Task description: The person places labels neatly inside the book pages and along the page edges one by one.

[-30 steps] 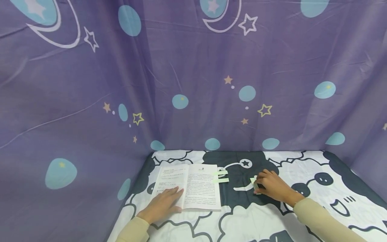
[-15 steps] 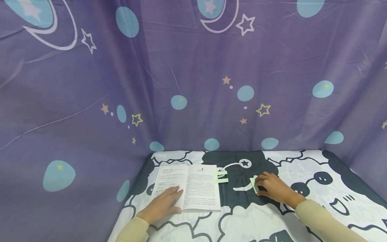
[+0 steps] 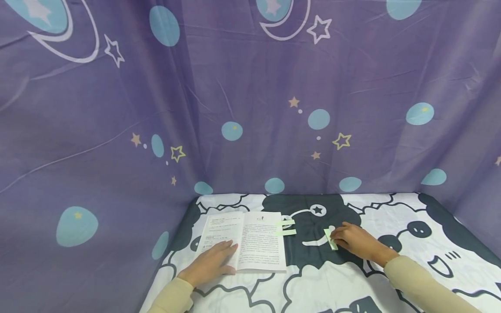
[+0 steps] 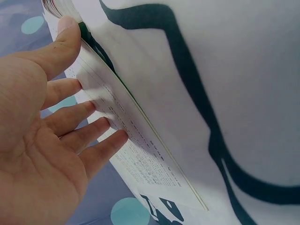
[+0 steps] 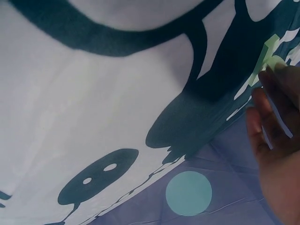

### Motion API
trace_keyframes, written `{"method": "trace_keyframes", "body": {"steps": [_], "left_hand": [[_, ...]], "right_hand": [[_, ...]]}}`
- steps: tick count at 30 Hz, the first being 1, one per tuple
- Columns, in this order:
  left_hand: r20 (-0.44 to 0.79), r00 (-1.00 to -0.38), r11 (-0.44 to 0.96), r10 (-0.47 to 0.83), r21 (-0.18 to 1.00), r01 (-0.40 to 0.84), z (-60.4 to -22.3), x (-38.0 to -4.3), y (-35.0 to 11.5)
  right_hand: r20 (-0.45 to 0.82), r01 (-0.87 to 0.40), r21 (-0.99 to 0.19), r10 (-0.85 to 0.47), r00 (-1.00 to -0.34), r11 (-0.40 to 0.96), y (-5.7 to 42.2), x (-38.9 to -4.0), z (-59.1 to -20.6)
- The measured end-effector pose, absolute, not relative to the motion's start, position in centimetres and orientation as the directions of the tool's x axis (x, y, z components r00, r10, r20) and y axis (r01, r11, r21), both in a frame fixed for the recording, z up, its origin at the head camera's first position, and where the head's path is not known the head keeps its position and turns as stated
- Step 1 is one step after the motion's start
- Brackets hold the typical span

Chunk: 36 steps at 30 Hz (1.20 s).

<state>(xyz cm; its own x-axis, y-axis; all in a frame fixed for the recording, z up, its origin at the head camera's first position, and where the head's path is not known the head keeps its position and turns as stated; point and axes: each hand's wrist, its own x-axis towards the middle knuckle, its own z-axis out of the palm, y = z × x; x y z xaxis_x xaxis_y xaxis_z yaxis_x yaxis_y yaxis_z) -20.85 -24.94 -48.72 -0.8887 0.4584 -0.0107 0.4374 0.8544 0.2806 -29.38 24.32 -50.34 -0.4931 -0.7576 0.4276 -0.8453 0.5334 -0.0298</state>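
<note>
An open book (image 3: 262, 250) with printed pages lies on the patterned cloth. My left hand (image 3: 209, 263) rests on its left page near the lower edge; in the left wrist view the left fingers (image 4: 105, 147) are straight and spread against the page, the thumb by the book's edge. To the right of the book is a pale green sticky note pad (image 3: 332, 244). My right hand (image 3: 358, 242) is at the pad's right side, curled fingertips pinching a lifted green sticky note (image 5: 276, 61). The right fingers partly cover that note.
Two pale green sticky notes (image 3: 288, 232) stick out from the book's right edge. The black and white cartoon cloth (image 3: 321, 287) covers the table. A purple curtain (image 3: 254, 87) with stars and moons hangs behind and at the sides.
My right fingers have shifted slightly up and right on the sticky note pad, so more of it shows. The left hand and the book have stayed in place.
</note>
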Motion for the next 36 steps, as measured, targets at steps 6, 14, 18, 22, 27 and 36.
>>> {"method": "trace_keyframes", "body": {"steps": [6,14,18,22,27,36], "left_hand": [[-0.008,-0.888,0.852,0.460,0.286,0.439,-48.6,-20.8,-25.0],[0.006,-0.885,0.850,0.466,0.275,0.450,-48.7,-21.0,-25.0],[0.007,-0.886,0.851,0.464,0.274,0.448,-48.7,-21.0,-24.9],[0.001,-0.888,0.853,0.460,0.278,0.442,-48.7,-20.9,-24.9],[-0.003,-0.890,0.855,0.457,0.278,0.438,-48.5,-20.8,-24.8],[-0.002,-0.893,0.860,0.450,0.269,0.433,-48.5,-20.6,-24.8]], "right_hand": [[0.500,-0.831,0.030,-0.729,-0.468,0.555,23.5,-29.7,-51.0],[0.440,-0.727,0.073,-0.676,-0.591,0.683,22.3,-30.0,-50.7],[0.435,-0.700,0.093,-0.662,-0.611,0.708,21.7,-30.2,-50.6],[0.420,-0.667,0.102,-0.640,-0.644,0.738,21.1,-30.6,-50.6],[0.438,-0.635,0.107,-0.610,-0.661,0.765,20.4,-30.9,-50.6],[0.478,-0.564,0.225,-0.594,-0.647,0.795,18.8,-30.6,-50.3]]}}
